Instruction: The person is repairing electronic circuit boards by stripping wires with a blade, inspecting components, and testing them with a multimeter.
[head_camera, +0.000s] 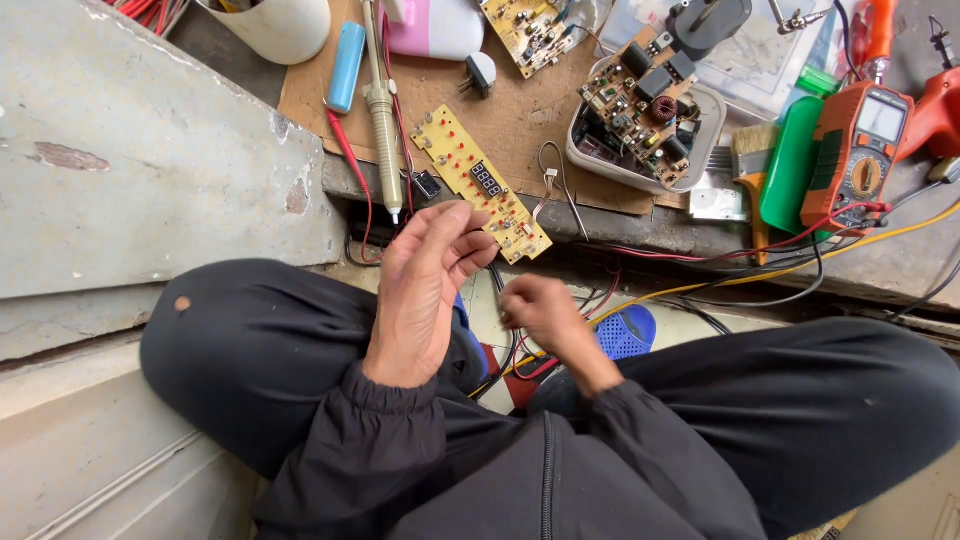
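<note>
Clutter across the work ledge, head view: yellow display board (480, 183) lying flat on brown cardboard (520, 120), just beyond the hands. Soldering iron (382, 110) beside it, tip toward the person. White tub (700, 125) holds a brown circuit board (640, 100). Orange multimeter (857, 155) further right, green-handled brush (775, 165) against it. Red, black and yellow leads trail off the ledge edge. Surface: worn grey concrete slab (150, 160), paint chipped. Person sits cross-legged, black trousers. Left hand (420, 290) raised, fingers loosely curled, thumb meeting fingertips; anything pinched is too small to tell. Right hand (545, 315) lower, clenched, blurred; contents unclear.
</note>
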